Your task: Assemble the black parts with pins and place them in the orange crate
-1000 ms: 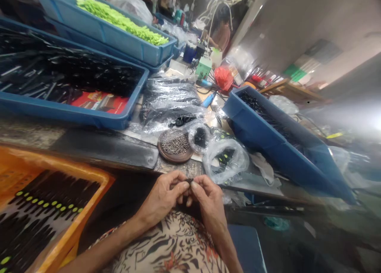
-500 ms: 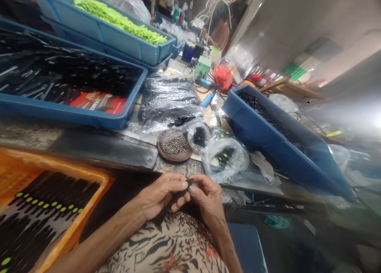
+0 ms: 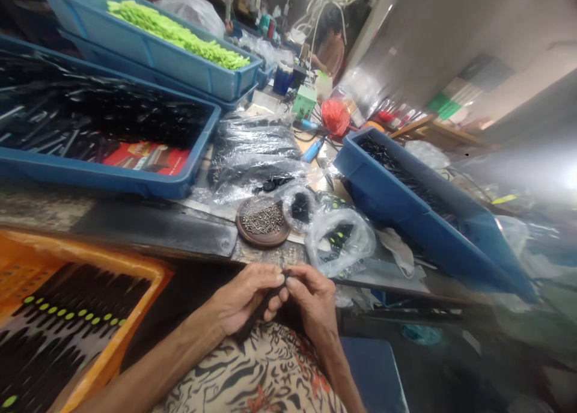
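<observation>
Above my patterned clothing, my left hand (image 3: 247, 296) is wrapped round a long black piece (image 3: 255, 321), which slants from lower left up to the fingertips. My right hand (image 3: 313, 293) pinches at the upper end of that same piece, its fingertips touching those of the left. Anything small between the fingertips is too hidden to tell. Just beyond the hands, a round brown dish (image 3: 264, 240) of small metal screws stands on the table's edge. Beside it are a small plastic bag of black parts (image 3: 300, 207) and an open clear bag (image 3: 340, 241) with black and yellow-green parts.
An orange crate (image 3: 130, 256) with black pieces stands at lower left. Blue bins (image 3: 171, 187) fill the upper left, one holding bright green pieces (image 3: 175, 34). Another blue bin (image 3: 406, 211) lies to the right. A person (image 3: 331, 49) is in the background.
The view has shifted very slightly. Both hands keep nearly the same grip and place, with the black piece still between them.
</observation>
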`<state>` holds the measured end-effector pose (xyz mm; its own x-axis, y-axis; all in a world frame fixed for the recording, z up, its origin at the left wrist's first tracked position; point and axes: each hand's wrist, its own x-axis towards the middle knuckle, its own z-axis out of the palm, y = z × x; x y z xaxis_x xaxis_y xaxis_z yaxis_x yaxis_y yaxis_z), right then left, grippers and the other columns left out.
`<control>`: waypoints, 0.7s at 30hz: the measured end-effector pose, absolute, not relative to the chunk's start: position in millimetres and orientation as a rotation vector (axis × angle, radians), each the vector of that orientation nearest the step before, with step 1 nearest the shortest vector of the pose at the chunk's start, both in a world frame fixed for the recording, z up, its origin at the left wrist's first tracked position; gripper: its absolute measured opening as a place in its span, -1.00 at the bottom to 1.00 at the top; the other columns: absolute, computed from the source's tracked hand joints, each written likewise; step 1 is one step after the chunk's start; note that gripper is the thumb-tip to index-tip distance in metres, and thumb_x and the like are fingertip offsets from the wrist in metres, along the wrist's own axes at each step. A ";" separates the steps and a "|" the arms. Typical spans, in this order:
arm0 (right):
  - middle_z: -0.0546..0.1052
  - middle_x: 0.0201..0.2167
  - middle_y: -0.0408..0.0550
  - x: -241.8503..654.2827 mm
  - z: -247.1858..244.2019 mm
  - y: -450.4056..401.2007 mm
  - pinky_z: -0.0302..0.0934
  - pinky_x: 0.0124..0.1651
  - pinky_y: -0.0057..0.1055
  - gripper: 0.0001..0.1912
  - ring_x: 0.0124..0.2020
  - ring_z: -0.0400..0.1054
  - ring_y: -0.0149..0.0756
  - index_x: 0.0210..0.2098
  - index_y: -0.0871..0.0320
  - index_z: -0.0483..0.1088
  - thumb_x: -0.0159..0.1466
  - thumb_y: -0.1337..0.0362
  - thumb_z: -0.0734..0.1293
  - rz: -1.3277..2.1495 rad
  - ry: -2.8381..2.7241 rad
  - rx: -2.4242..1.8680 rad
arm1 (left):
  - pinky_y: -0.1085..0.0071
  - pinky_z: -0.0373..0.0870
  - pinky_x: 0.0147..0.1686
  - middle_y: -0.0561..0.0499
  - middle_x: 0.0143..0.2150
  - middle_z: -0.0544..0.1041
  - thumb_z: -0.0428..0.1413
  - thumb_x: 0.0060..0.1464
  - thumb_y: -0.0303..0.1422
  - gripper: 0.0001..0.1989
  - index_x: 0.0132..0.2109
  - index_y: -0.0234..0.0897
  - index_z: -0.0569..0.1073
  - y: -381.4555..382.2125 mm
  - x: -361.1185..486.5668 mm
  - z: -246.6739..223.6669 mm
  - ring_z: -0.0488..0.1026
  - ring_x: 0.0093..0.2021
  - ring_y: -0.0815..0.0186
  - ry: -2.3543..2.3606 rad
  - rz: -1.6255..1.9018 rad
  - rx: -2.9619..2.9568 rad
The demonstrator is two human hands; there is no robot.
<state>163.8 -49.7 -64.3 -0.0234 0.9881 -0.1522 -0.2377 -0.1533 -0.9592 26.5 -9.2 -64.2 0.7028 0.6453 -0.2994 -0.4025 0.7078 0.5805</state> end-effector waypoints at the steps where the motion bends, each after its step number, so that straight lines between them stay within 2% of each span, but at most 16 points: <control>1: 0.44 -0.61 -0.15 163.4 -65.0 -49.5 0.30 -0.47 -0.33 -0.74 -0.59 0.37 -0.30 -0.30 0.20 0.39 0.11 0.14 0.37 1.422 -0.965 -1.139 | 0.61 0.20 -0.75 0.02 -0.55 0.38 0.11 -0.04 -0.44 -0.89 -0.46 -0.38 0.34 -10.0 26.6 -63.6 0.23 -0.67 0.51 0.512 0.622 0.515; 6: 0.41 -0.66 -0.16 165.5 -68.2 -44.8 0.15 -0.57 -0.51 -0.74 -0.66 0.24 -0.45 -0.33 0.23 0.40 0.18 0.12 0.30 1.359 -0.999 -1.204 | 0.61 0.20 -0.79 0.04 -0.54 0.39 0.09 -0.01 -0.40 -0.88 -0.43 -0.33 0.29 -11.8 25.2 -61.0 0.24 -0.71 0.50 0.503 0.588 0.506; 13: 0.32 -0.72 -0.23 166.5 -62.4 -37.1 -0.02 -0.63 -0.57 -0.75 -0.70 0.12 -0.51 -0.48 0.23 0.36 0.13 0.14 0.35 1.455 -0.947 -1.238 | 0.62 0.16 -0.77 0.04 -0.52 0.37 0.07 -0.02 -0.45 -0.90 -0.36 -0.31 0.26 -8.5 25.1 -57.9 0.28 -0.68 0.48 0.492 0.476 0.404; 16: 0.27 -0.73 -0.26 161.6 -63.2 -36.6 -0.07 -0.63 -0.58 -0.74 -0.70 0.07 -0.54 -0.53 0.22 0.33 0.11 0.15 0.36 1.399 -0.899 -1.242 | 0.66 0.03 -0.76 0.06 -0.53 0.34 0.09 -0.08 -0.46 -0.87 -0.37 -0.32 0.25 -8.9 27.2 -52.0 0.24 -0.68 0.52 0.505 0.486 0.372; 21: 0.27 -0.67 -0.25 151.8 -65.3 -37.0 -0.02 -0.59 -0.57 -0.78 -0.65 0.07 -0.53 -0.50 0.21 0.36 0.12 0.18 0.36 1.286 -0.847 -1.206 | 0.67 -0.16 -0.72 0.12 -0.56 0.26 0.09 -0.12 -0.47 -0.83 -0.39 -0.31 0.20 -9.7 29.7 -41.8 0.10 -0.70 0.62 0.511 0.533 0.369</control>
<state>151.8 -37.0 -65.3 0.1473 0.9767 -0.1564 -0.2421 -0.1177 -0.9631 29.7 -9.7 -41.8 0.7426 0.5638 -0.3615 -0.3857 0.8013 0.4574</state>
